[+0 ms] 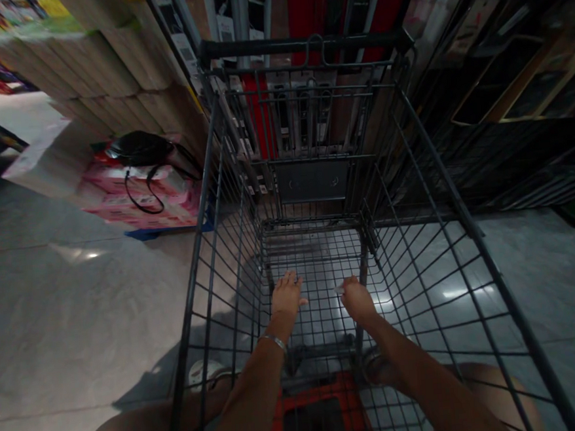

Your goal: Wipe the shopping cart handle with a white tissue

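Note:
Both arms reach down into a dark wire shopping cart (pixel 313 181). My left hand (pixel 287 294) is low inside the basket with its fingers stretched out, palm down, near the wire floor. It holds nothing, and a bracelet or watch (pixel 274 340) circles the wrist. To its right, my right hand (pixel 357 300) is closed in a pinch on a small whitish, see-through piece (pixel 339 290), too small to name. At the near end, an orange-red thing with a black middle (pixel 326 419) shows among the wires; I cannot tell whether it lies inside or below the basket.
Pink packages (pixel 143 199) are stacked at the left, a black bag (pixel 140 149) on top. Behind them rise wrapped tan bundles (pixel 109 64). Shelves of long boxed goods (pixel 248 14) stand beyond the cart handle (pixel 276 46). Framed dark panels (pixel 500 89) stand right. My knees flank the cart.

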`<state>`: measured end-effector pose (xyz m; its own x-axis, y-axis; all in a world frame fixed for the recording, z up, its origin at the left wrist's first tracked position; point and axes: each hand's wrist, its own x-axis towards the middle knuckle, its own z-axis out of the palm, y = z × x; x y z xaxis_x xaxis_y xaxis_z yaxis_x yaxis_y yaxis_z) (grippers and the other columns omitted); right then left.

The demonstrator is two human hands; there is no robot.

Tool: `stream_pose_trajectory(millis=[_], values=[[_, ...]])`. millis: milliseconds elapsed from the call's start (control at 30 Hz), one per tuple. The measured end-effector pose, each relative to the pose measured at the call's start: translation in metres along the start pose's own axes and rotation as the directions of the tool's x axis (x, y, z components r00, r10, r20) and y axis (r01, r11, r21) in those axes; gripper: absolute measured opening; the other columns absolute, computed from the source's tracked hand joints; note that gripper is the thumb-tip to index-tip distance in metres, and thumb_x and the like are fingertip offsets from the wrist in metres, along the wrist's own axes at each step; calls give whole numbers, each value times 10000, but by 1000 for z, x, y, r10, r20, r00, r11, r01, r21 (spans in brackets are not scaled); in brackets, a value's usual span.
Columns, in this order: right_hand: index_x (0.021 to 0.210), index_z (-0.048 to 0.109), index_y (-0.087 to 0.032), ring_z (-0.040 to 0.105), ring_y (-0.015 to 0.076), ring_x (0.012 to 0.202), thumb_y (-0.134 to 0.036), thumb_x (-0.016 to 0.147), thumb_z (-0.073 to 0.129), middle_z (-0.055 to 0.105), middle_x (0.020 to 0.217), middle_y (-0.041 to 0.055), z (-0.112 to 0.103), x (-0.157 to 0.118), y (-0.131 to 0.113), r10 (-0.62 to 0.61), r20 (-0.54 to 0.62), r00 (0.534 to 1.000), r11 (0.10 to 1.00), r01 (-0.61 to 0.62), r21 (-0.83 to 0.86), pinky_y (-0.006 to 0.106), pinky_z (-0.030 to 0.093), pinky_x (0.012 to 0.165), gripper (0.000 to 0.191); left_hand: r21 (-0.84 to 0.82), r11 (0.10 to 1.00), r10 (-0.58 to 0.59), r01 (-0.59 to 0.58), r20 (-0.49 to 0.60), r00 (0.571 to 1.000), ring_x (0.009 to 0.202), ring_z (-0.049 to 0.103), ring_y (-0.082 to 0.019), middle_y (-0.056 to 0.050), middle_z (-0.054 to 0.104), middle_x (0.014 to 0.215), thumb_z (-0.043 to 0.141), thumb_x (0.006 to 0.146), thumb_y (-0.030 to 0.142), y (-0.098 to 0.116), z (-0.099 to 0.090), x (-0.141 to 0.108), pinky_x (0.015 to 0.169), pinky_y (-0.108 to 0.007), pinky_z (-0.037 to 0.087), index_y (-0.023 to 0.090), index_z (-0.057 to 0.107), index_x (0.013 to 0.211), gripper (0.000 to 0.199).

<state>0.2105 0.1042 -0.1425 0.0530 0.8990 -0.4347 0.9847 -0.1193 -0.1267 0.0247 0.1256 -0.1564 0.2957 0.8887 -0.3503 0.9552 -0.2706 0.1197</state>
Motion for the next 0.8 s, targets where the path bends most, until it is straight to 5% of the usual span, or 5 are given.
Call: stream_pose_trajectory(millis=[267, 467, 567, 667, 800], values=[[925, 673, -119, 638, 167, 914, -67, 757, 548, 656, 1030, 112, -2, -2, 7, -75, 23, 997, 963, 66, 261, 234, 452, 799, 216, 20, 1000, 5, -5, -2, 1000, 1345, 357, -275, -64, 439, 1438, 593, 811, 277, -1, -3, -8, 1142, -490, 185, 279, 507, 1291, 488], [750, 695, -130, 639, 142, 671, -143, 714, 586, 665, 670, 25, 1, -1, -2, -168, 296, 940, 875, 3, 484, 198, 434, 571, 116, 29, 1000, -11, 11, 15, 1000, 1350, 346, -281, -116, 408, 1453, 624, 792, 306, -1, 1, -10, 1138, -522, 191, 203, 494, 1307, 541], [913, 705, -157, 638, 178, 859, -195, 679, 637, 675, 916, 58, -2, -7, -7, -101, 64, 993, 933, 72, 353, 232, 461, 713, 247, 33, 999, -27, 26, 23, 999, 1357, 339, -265, -103, 388, 1466, 618, 799, 309, -1, 4, -9, 1138, -506, 205, 224, 481, 1322, 547], [1066, 668, -171, 589, 213, 1007, -212, 720, 602, 604, 1098, 91, -9, -13, -8, -142, -168, 975, 962, 176, 209, 286, 430, 871, 355, 38, 998, -45, 44, 23, 999, 1359, 336, -269, -91, 372, 1476, 619, 796, 311, 1, 5, -9, 1127, -494, 239, 251, 473, 1331, 557], [985, 680, -178, 596, 173, 919, -136, 765, 510, 596, 1069, 72, -15, -14, -7, -180, -122, 976, 950, 205, 238, 266, 434, 824, 281, 45, 998, -47, 47, 5, 999, 1348, 354, -279, -97, 367, 1477, 587, 814, 324, 4, 5, -15, 1109, -485, 272, 264, 446, 1353, 560]])
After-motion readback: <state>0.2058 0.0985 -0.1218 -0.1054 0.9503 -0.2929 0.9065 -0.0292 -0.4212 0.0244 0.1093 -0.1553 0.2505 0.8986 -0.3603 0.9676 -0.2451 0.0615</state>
